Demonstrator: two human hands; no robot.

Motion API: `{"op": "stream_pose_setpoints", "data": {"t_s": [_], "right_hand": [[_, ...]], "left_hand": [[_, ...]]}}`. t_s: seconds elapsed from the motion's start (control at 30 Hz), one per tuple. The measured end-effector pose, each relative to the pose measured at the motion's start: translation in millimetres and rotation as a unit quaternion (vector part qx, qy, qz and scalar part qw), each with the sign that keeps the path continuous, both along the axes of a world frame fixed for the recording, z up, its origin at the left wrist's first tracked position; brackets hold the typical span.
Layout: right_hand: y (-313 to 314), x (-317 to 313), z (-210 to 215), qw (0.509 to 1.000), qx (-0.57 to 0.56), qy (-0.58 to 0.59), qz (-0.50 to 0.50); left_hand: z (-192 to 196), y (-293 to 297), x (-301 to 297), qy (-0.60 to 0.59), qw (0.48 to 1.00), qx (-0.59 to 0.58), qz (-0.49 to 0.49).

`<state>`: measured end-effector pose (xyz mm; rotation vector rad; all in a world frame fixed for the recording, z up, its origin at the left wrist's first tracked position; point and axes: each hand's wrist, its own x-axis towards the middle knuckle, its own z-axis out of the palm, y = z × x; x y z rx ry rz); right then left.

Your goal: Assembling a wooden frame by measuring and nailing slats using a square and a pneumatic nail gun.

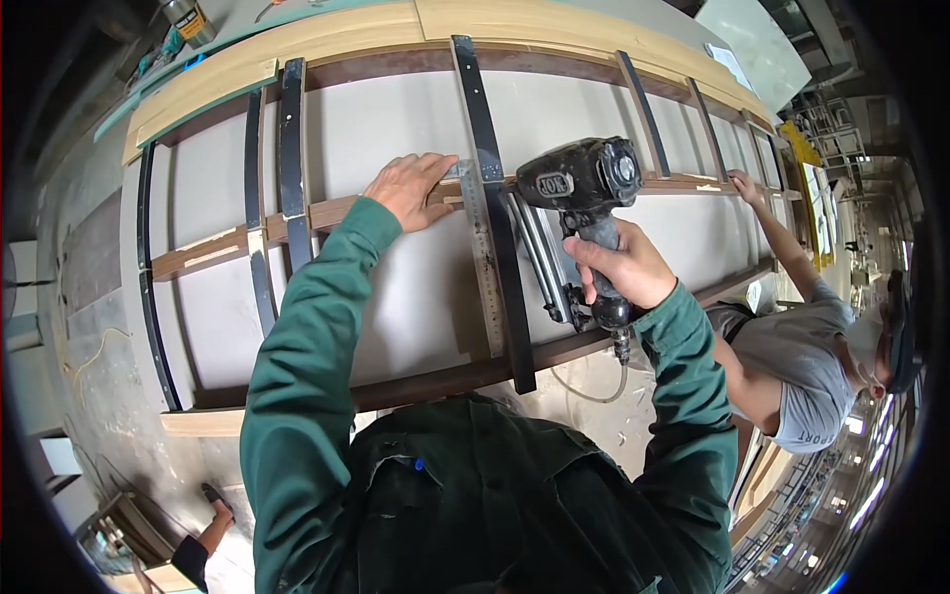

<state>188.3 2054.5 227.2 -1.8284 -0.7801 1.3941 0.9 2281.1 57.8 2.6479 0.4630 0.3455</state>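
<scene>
My right hand [633,265] is wrapped round the grip of a black pneumatic nail gun [574,178]. The gun's nose is at the middle wooden rail [341,211], right beside a dark crossbar [505,267]; the exact contact is hidden. Over that same rail, on the crossbar's other side, my left hand [411,193] holds the short end of a steel carpenter's square [480,257], thumb and fingers on either side. The square's long ruled blade runs toward me alongside the crossbar.
Several dark crossbars span the wooden frame [435,381], with pale panel beneath. An air hose [594,399] hangs from the gun. At right, a co-worker in a grey shirt [792,346] rests a hand [747,188] on the frame. A can [188,22] stands far left. Another person's foot [218,505] shows lower left.
</scene>
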Motion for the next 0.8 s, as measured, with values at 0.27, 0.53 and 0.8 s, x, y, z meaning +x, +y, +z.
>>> {"op": "stream_pose_setpoints", "data": {"t_s": [0.27, 0.53, 0.8], "right_hand": [[22.1, 1.3, -3.1, 0.999, -0.048, -0.008, 0.024], [35.0, 3.3, 8.7, 0.995, -0.093, -0.016, 0.03], [38.0, 3.1, 11.1, 0.994, -0.102, -0.013, 0.04]], "left_hand": [[-2.0, 0.4, 0.2, -0.011, 1.0, -0.008, 0.0], [-4.0, 1.3, -1.8, -0.009, 1.0, -0.013, -0.003], [-5.9, 3.3, 0.2, -0.01, 1.0, -0.008, -0.004]]}}
